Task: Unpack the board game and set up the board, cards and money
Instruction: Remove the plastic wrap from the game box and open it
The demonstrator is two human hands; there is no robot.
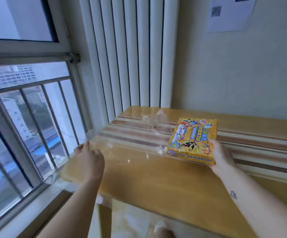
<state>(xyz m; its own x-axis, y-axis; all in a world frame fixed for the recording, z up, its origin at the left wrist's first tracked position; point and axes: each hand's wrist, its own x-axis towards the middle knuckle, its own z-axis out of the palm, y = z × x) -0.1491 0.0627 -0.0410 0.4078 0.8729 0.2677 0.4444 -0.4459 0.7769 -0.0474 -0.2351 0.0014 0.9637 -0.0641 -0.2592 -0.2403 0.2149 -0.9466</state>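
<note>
Lying flat on the striped part of the wooden table (156,182), the yellow cardboard board game box (193,140) with colourful printed figures on its lid sits toward the right side of the tabletop, still closed; its near right corner is inside the right hand (221,158), the thumb resting on top of the lid near that corner and the other fingers going under or behind the near edge, where they are hidden, so the hand is closed on the box corner; the rest of the box stays clear of the fingers and rests on the table. The left hand (90,158) is well apart from the box, at the left edge of the table near the window (24,107); its fingers are curled together around the edge of a transparent plastic table cover (122,152), which spreads over the tabletop and carries small white scraps; whether the fingers pinch the cover tightly I cannot tell. Behind the table stands a white ribbed radiator (130,54); a paper sheet (230,13) hangs on the wall.
</note>
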